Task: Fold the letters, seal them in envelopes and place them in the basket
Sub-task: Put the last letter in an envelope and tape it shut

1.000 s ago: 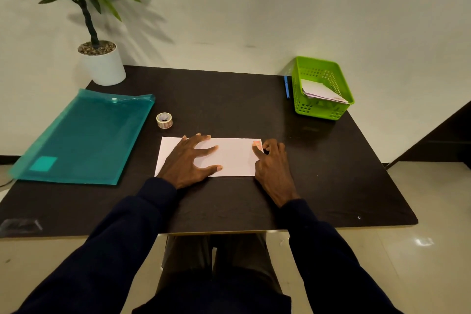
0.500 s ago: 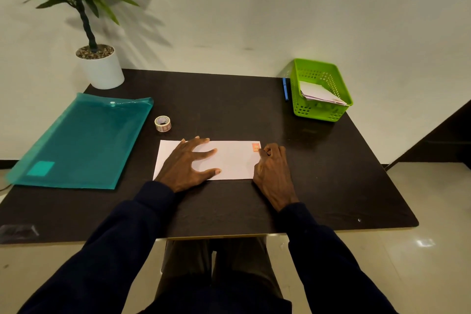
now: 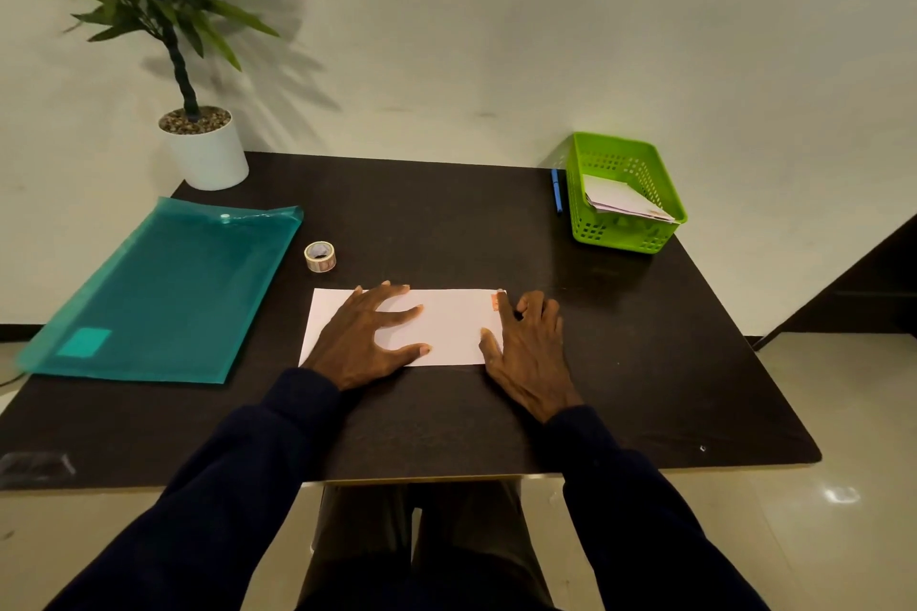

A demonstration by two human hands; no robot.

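A white envelope (image 3: 446,323) lies flat on the dark table (image 3: 446,223), with the left hand (image 3: 364,340) spread wide and pressed on its left half. The right hand (image 3: 528,352) rests at its right end, fingers relaxed, its forefinger (image 3: 503,309) touching an orange sticker (image 3: 494,301). The green basket (image 3: 620,233) stands well apart, back right.

My small office-like desk corner, dark table (image 3: 436,213) against a plain pale wall (image 3: 496,40), my teal document folder (image 3: 163,293), blue pen (image 3: 556,191), tape roll (image 3: 320,256), green basket (image 3: 620,238) of envelopes (image 3: 620,199), potted plant (image 3: 206,154), glossy tiled floor (image 3: 818,536).
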